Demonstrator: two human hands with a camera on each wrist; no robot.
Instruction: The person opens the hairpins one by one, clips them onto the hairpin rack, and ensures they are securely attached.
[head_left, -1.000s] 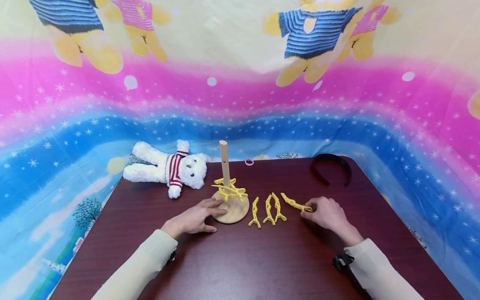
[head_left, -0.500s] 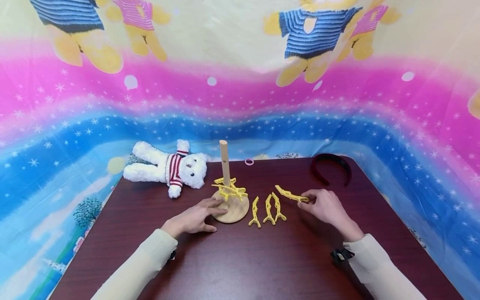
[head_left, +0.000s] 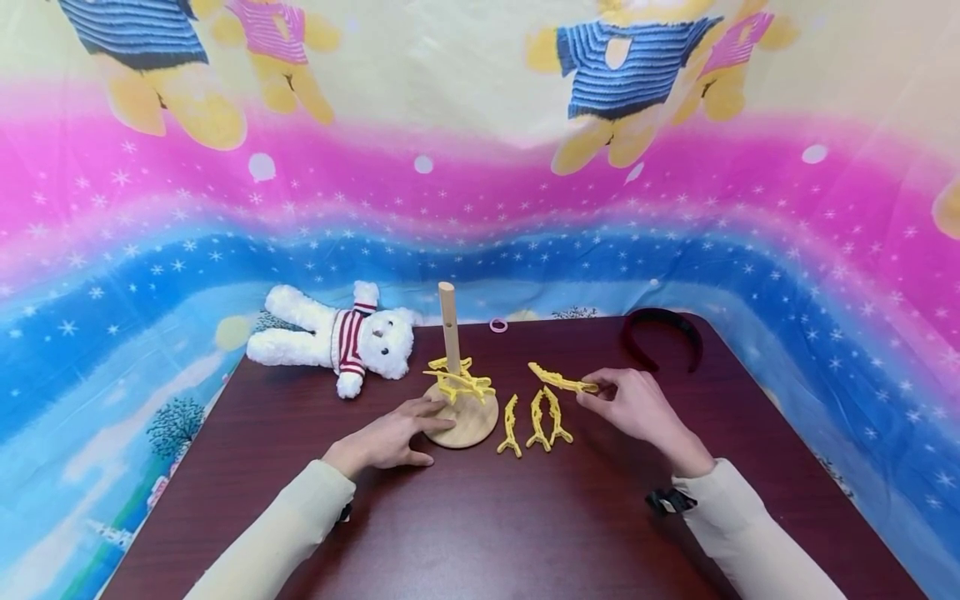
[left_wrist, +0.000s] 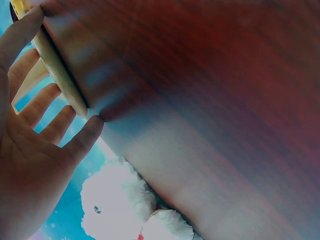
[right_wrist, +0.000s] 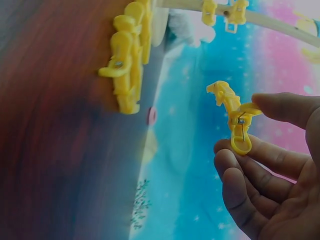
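My right hand pinches a yellow alligator hair clip by its handle end, its toothed end pointing left. In the right wrist view the clip's spring shows between thumb and fingers. My left hand, fingers spread and fairly straight, rests at the round base of a wooden stand. Several like yellow clips are fixed low on its upright post. Between the stand and my right hand, three more clips lie on the table: one alone and a pair side by side.
A white teddy bear in a striped sweater lies at the back left of the dark table. A pink ring is at the back edge, and a dark red headband at the back right. A printed curtain hangs behind.
My right hand has moved left and away from me with the hair clip, towards the stand. The left hand, the stand and the clips on the table have stayed put.
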